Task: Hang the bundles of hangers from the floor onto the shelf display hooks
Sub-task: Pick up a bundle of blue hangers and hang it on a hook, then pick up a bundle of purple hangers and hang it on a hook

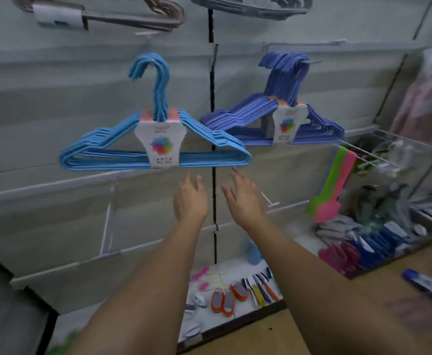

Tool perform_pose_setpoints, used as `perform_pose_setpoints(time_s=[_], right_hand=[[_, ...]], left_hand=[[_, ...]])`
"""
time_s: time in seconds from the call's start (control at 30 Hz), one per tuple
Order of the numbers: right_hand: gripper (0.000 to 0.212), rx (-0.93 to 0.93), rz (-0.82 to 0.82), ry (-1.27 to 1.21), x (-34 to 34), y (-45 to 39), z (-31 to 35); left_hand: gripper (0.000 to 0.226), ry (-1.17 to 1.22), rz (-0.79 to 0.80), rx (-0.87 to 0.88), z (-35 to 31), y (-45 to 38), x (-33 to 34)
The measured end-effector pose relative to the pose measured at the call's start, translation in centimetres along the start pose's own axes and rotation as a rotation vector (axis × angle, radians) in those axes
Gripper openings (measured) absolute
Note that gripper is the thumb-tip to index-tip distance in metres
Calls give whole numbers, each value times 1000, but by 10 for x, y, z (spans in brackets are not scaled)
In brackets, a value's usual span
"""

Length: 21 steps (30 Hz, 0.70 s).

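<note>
Both hands are raised toward the slatted shelf wall (56, 80), holding nothing: the left hand (189, 201) and the right hand (243, 198) sit side by side with fingers straight and slightly spread, just below the light blue hanger bundle (107, 152) and not touching it. That bundle hangs by its hooks from a display hook (156, 62) at about 11 o'clock from the hands, a white paper label (161, 144) wrapped round its middle. At about 1 o'clock hangs a purple-blue hanger bundle (255, 116) with the same kind of label, tilted and caught on its own hook (312, 62). Two more bundles hang higher up at the top edge, a brownish one (132, 19) at 11 o'clock and a grey one (255, 6) at 12 o'clock, both partly cut off. At 3 o'clock from the hands a green and pink flat tool (335, 185) hangs from a wire rack (394, 139). Lower, at 5 o'clock, a white shelf (238, 270) carries small orange-rimmed brushes (225, 301) and other small goods, too blurred to name.
</note>
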State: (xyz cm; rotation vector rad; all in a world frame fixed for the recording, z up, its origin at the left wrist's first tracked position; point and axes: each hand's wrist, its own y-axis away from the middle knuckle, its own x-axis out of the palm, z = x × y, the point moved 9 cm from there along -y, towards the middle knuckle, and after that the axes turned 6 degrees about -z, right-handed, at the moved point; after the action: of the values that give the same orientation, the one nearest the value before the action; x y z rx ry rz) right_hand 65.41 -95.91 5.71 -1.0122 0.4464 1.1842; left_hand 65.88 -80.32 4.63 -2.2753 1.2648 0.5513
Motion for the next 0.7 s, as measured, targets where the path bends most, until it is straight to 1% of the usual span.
perform_pose_setpoints(time_s=[0.1,0.17,0.33,0.43,0.6,0.7], right_hand=[[49,94,9,16,-2,35,-27],[50,166,13,43,-6,63,-48],[50,348,4,108,-26,134,-106],[48,441,-23,129,-47,175,-139],[49,638,-72,173,-90,243,-205],[47,733,-120,204,-126,279,-246]], left_hand=[[50,-34,75,10,18,23,17],[49,-38,130,47,24,41,29],[42,-48,297,102,28,97,68],[42,-42,398,122,25,132,102],[48,-57,601,183,-5,204,165],[49,-34,706,224,-36,256,204]])
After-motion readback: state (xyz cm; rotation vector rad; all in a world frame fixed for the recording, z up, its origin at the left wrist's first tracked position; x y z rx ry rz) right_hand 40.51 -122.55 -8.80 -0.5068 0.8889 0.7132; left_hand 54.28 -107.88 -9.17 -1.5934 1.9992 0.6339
